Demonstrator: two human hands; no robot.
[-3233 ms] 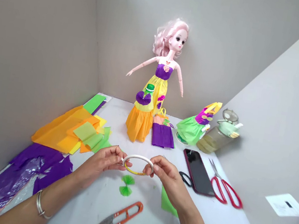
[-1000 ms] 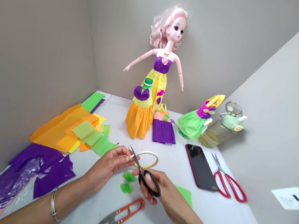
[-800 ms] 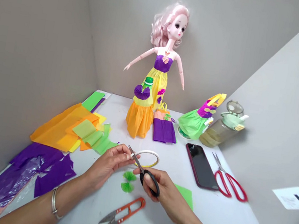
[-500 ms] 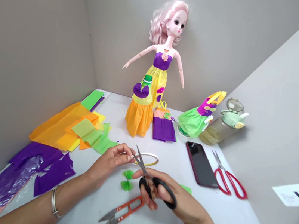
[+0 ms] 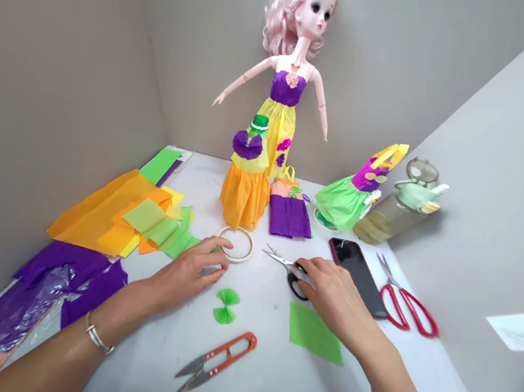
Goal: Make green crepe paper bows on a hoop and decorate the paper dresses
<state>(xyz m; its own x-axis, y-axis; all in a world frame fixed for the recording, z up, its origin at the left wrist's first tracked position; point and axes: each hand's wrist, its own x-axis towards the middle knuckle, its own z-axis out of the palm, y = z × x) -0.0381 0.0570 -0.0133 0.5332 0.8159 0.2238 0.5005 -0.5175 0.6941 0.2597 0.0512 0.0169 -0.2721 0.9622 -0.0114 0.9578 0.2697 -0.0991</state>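
The left hand, half curled and holding nothing, rests just beside a tape roll at its one o'clock; the right hand, fingers loosely spread, touches scissors at its nine o'clock

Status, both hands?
Left hand empty, beside tape roll; right hand on black-handled scissors; green paper bow between them.
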